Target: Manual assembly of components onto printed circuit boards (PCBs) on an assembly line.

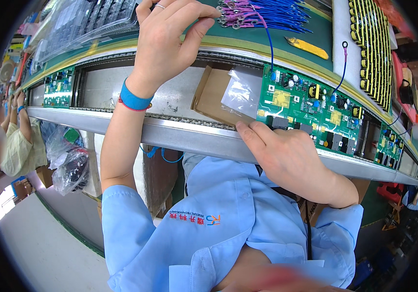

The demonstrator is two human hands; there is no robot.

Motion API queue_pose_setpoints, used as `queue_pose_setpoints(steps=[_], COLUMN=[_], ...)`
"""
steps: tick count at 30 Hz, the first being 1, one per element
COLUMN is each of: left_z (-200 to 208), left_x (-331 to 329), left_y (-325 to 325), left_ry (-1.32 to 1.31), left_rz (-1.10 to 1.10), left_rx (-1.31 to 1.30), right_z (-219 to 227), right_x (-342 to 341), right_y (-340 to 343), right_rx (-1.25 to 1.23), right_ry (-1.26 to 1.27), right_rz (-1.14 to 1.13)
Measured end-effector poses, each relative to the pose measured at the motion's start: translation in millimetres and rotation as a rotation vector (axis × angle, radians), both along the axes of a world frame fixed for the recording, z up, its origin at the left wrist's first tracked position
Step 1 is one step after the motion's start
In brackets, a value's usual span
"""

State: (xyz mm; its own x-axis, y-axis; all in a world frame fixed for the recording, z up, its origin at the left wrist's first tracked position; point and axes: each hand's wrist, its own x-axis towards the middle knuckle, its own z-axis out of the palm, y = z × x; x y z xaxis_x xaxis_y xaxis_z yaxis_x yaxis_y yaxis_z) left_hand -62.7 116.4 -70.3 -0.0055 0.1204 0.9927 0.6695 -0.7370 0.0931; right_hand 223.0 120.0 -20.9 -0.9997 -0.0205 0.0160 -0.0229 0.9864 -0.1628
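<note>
My left hand (170,41), with a blue wristband (134,99), reaches over the rail to the ring terminals of a bundle of blue wires (277,14). Its thumb and index finger are apart, with nothing visible between them; whether the fingertip touches a terminal I cannot tell. Next to the lower left corner of a green circuit board (294,108), my right hand (287,151) lies over the near metal rail (194,141), fingers stretched out. From that board's far edge rises a blue wire (271,46) with a pink sleeve. A similar wire (344,65) stands farther right.
A yellow cutter knife (307,47) lies beyond the rail. Clear plastic trays (92,27) fill the far left, and rows of black-and-yellow parts (369,53) the far right. Between the rails are a cardboard box (209,97) and another board (59,87). A co-worker (24,148) is at left.
</note>
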Motion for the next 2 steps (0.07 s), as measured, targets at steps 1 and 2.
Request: queue_pose_setpoints(steps=[1,2], left_z=[-0.8,-1.4], left_x=[-0.4,-0.1], left_y=[0.7,2.0], left_ry=[-0.003,-0.006], left_rz=[-0.006,-0.014], left_rx=[0.011,0.023], right_z=[-0.3,-0.8], right_x=[0.4,1.1], right_y=[0.7,1.7], right_rx=[-0.003,-0.006], right_ry=[-0.001,-0.003], right_rz=[-0.011,-0.023])
